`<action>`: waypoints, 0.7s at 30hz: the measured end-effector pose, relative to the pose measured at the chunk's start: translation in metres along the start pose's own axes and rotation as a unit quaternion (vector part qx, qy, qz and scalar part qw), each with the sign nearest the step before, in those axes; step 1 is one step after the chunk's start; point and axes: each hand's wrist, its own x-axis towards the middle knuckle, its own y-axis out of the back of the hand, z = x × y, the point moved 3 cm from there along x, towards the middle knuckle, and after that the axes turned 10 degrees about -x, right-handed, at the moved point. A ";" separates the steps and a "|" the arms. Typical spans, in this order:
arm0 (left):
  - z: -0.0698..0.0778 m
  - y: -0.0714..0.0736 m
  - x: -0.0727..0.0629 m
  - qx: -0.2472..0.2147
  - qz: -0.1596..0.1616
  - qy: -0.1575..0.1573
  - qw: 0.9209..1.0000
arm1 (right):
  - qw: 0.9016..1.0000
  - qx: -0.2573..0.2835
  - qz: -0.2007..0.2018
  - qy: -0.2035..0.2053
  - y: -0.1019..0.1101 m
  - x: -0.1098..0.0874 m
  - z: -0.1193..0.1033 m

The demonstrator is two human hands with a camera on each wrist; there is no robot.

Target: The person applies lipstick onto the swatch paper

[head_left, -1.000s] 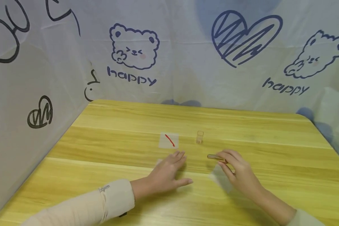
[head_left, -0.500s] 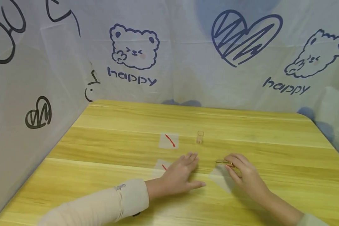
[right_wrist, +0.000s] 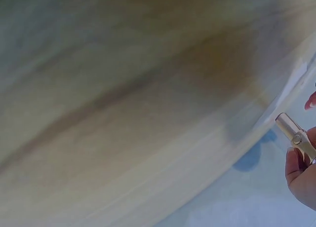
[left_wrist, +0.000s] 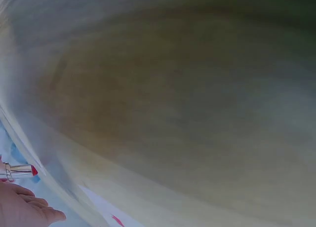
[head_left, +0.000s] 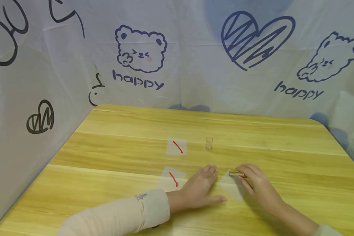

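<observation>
Counter: pale yellow wood-grain counter (head_left: 124, 141) stretches beneath a person's two hands.
Sleeve: cream cuffed sleeve (head_left: 121, 211) covers the left forearm in the foreground.
Left hand: left grip (head_left: 199, 190) lies palm down, fingers straight, thumb spread apart, just beside a tilted square of white paper (head_left: 231, 189).
Right hand: right grip (head_left: 260, 185) is clamped on a red-tipped, shiny metal lipstick tube (left_wrist: 22, 171), thumb opposing fingers.
Lipstick: held nearly level at the tilted square's far corner; contact cannot be told.
Marked papers: nearer white square with a red stroke (head_left: 171, 179) lies left of the left hand; farther red-stroked white square (head_left: 176, 147) lies beyond.
Cap: small clear pinkish cap (head_left: 208, 144) stands upright beside the farther square.
Backdrop: white cloth (head_left: 194, 75) displays blue-outlined bears (head_left: 140, 49) and a hatched heart (head_left: 255, 42).
</observation>
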 end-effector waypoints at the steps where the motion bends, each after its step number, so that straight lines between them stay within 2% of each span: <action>1: 0.001 -0.001 0.001 0.001 -0.001 -0.001 1.000 | 1.000 -0.004 -0.002 -0.001 0.000 0.000 0.000; 14: 0.011 -0.011 0.014 0.045 -0.007 -0.002 0.999 | 1.000 -0.016 -0.012 -0.003 -0.006 0.001 0.000; 21: 0.011 -0.015 0.019 0.066 -0.016 0.014 0.998 | 1.000 -0.018 -0.020 -0.010 -0.005 0.004 0.000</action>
